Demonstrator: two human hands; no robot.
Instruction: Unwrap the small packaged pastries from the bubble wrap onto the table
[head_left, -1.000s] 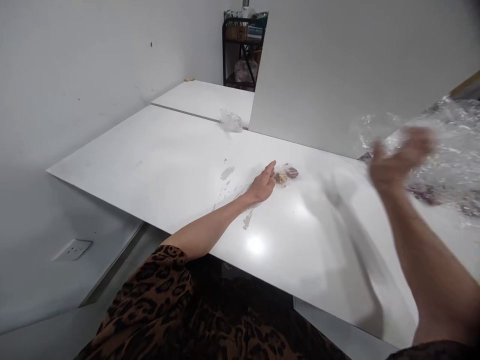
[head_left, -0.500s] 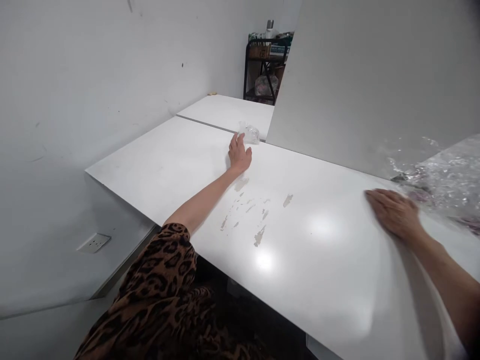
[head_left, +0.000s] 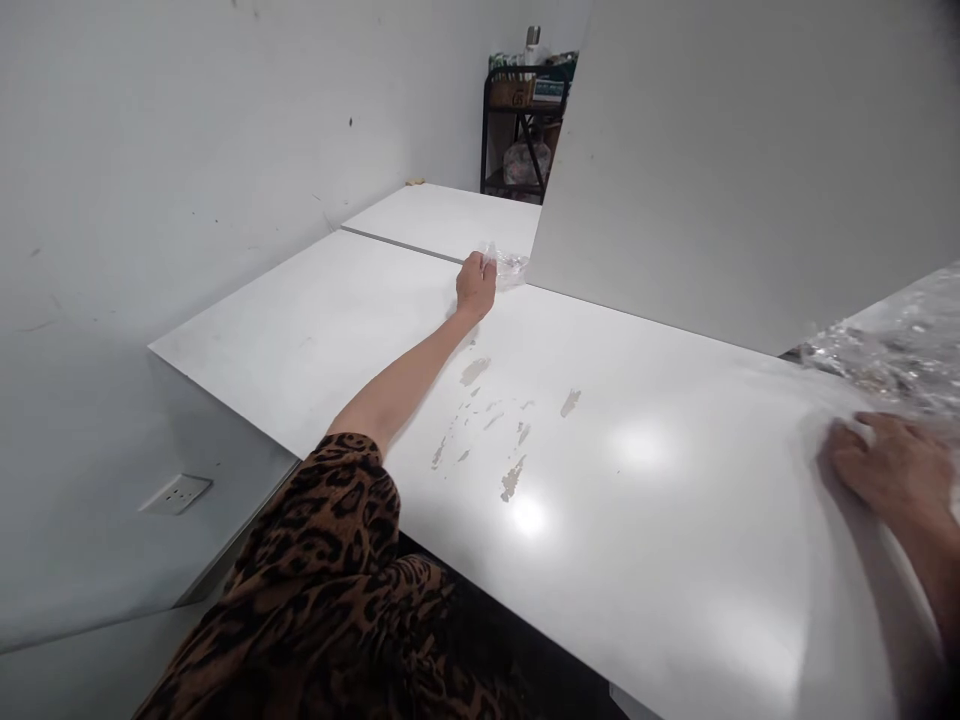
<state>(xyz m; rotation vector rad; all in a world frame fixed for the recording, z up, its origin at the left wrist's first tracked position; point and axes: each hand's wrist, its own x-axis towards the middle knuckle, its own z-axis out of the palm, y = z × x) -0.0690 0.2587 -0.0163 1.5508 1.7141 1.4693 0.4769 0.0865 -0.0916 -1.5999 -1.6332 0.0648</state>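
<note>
My left hand (head_left: 476,285) is closed on a small crumpled clear plastic bag (head_left: 511,268), at the far edge of the white tabletop (head_left: 337,330) beside a seam. Part of the bag stands up above the fingers. On the right, my right hand (head_left: 896,470) is low over the tabletop, thumb apart from the fingers, with nothing visible in it. Just beyond its fingers lies a heap of clear plastic bags (head_left: 900,345). The hand is slightly blurred, and whether it touches the heap I cannot tell.
A tall grey panel (head_left: 705,160) rises along the table's far side. Worn patches (head_left: 513,480) mark the middle of the tabletop. A black shelf rack (head_left: 486,130) with boxes stands at the back. The left wall holds a socket (head_left: 178,494).
My left fingers have closed on the small plastic bag they were reaching over. My right hand has slid right, nearer the plastic heap. The view has shifted slightly.
</note>
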